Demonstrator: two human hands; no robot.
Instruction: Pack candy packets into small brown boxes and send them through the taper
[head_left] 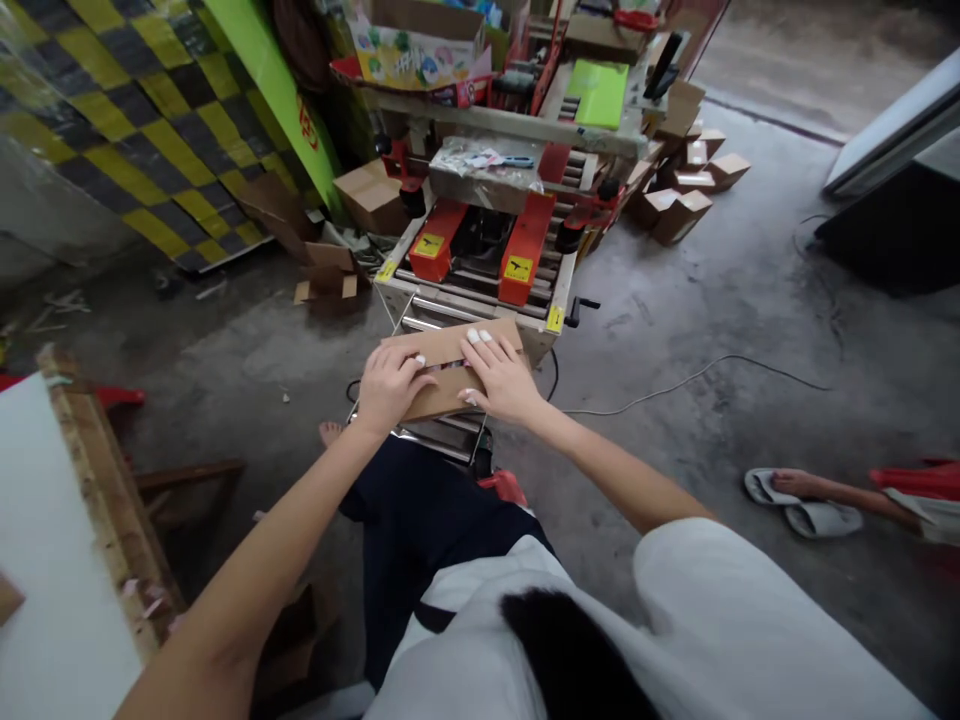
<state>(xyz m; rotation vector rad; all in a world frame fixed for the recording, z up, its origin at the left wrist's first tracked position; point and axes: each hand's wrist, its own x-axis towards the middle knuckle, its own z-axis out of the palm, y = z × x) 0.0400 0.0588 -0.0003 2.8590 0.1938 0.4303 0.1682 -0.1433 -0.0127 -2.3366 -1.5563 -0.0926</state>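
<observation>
A small brown cardboard box (444, 345) rests on the rollers in front of me, its two top flaps folded inward with a narrow gap between them. Through that gap a strip of dark, colourful contents shows. My left hand (390, 388) grips the box's left end, fingers bent over the top. Across the right part of the flaps lies my right hand (501, 378), its fingers stretched and spread, the thumb on the nearer flap. Just beyond the box stands a carton sealing machine (487, 245) with two red side guides.
Metal rollers (442, 432) run under the box. A crank handle (583, 310) sticks out at the machine's right, and a cable (675, 385) crosses the floor. Cardboard boxes (679, 205) lie behind right. Another person's slippered foot (795, 487) is at right, a wood-edged table (97, 500) at left.
</observation>
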